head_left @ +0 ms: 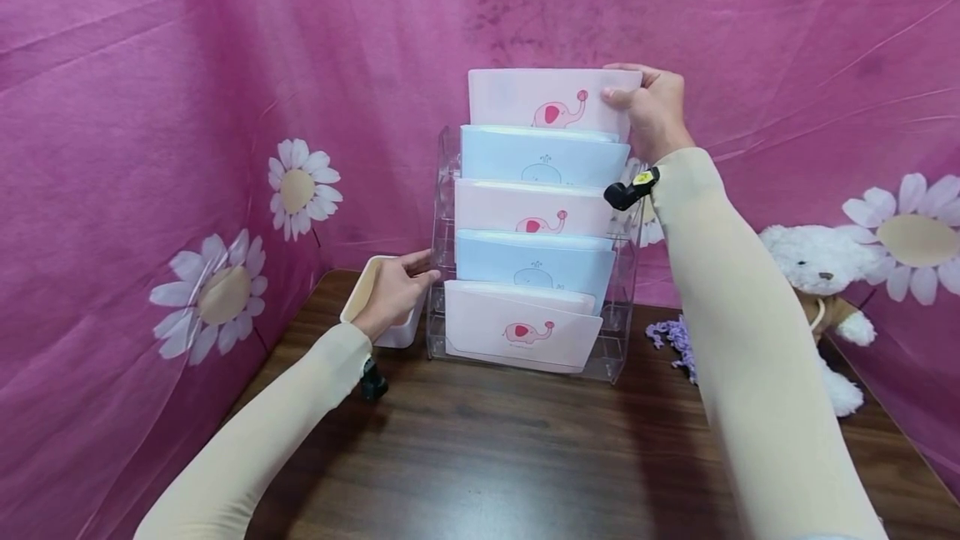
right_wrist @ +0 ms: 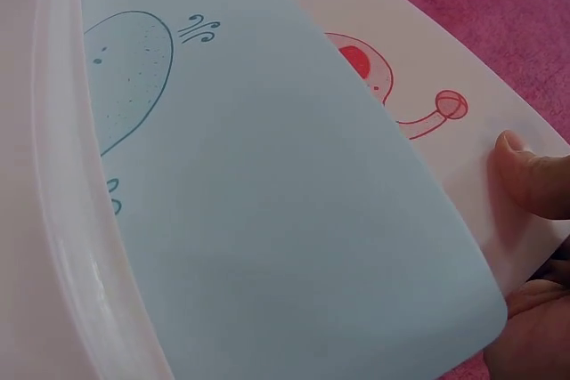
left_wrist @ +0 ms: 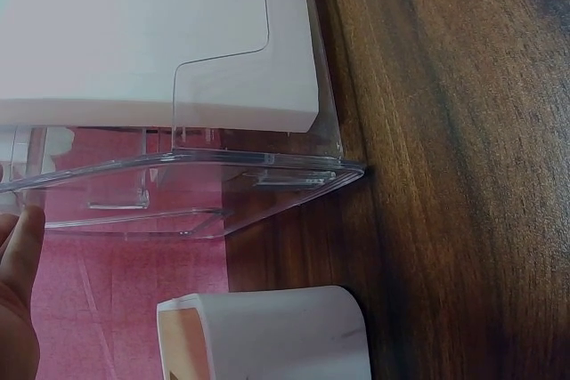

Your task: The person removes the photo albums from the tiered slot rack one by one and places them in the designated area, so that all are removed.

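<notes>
Deep-pink cloth printed with white daisies [head_left: 375,65] hangs behind a dark brown wood-grain counter [head_left: 465,457], whose near edge is cut off in the head view. On the left, a cream sleeve [head_left: 270,432] leads to the left hand [head_left: 396,297], which hides part of a white rounded plastic bin [head_left: 397,337]; its inside is hard to make out. That hand's grip, thumb and forefinger extended a little apart, touches the left side of a clear plastic tiered rack [head_left: 437,327]. Its fingertips run off the left wrist view, so whether it pinches the panel I cannot tell.

The rack stands upright on the counter, holding pale pink elephant-print and pale blue whale-print folders in alternating tiers, each overlapping the one behind. At the top is a pale pink rectangular folder with a red-eared elephant [head_left: 510,98]; its lower part is hidden behind a pale blue whale-print folder [head_left: 487,152], so its bottom edge cannot be seen. The right hand [head_left: 654,111] pinches its upper right corner, grip closed with the thumb in front and the fingers mostly concealed behind.

Farther right, the other sleeve [head_left: 742,307] partly covers a tangled purple yarn-like thing [head_left: 681,338] and a white plush bear in brown clothing [head_left: 832,315].
</notes>
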The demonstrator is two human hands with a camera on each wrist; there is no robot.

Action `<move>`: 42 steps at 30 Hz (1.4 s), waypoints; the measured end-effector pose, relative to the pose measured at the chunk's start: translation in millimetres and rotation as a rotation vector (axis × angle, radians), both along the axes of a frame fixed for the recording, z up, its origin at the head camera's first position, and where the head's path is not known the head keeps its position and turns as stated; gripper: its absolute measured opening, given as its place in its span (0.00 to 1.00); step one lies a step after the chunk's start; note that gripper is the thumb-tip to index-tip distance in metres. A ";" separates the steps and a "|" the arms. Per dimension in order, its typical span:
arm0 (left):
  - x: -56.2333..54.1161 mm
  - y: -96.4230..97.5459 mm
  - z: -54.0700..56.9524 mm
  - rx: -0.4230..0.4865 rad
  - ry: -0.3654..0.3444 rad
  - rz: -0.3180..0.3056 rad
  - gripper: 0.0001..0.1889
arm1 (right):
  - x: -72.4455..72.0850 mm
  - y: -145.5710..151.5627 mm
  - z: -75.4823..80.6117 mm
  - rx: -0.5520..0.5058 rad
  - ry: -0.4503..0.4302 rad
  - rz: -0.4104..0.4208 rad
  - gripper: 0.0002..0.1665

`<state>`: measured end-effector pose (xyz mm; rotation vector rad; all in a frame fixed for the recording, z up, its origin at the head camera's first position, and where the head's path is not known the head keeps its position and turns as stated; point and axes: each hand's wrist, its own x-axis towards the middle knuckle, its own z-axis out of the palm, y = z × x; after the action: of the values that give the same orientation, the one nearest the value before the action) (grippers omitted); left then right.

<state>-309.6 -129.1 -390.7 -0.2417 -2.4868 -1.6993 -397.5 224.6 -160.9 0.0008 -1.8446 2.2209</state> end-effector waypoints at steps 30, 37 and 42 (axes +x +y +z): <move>2.2 -0.6 0.4 -0.030 0.000 0.022 0.26 | 31.3 0.3 48.8 -0.257 0.230 -0.163 0.21; 1.8 -1.1 0.7 -0.024 0.000 0.025 0.25 | 41.9 -7.7 47.3 -0.369 0.231 -0.134 0.20; 1.3 -1.7 0.4 -0.025 -0.002 0.028 0.26 | 46.8 -14.4 42.5 -0.412 0.221 -0.115 0.19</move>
<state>-308.3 -130.8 -390.3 -0.2067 -2.5019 -1.6599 -350.7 210.2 -118.3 0.0596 -1.2232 2.3675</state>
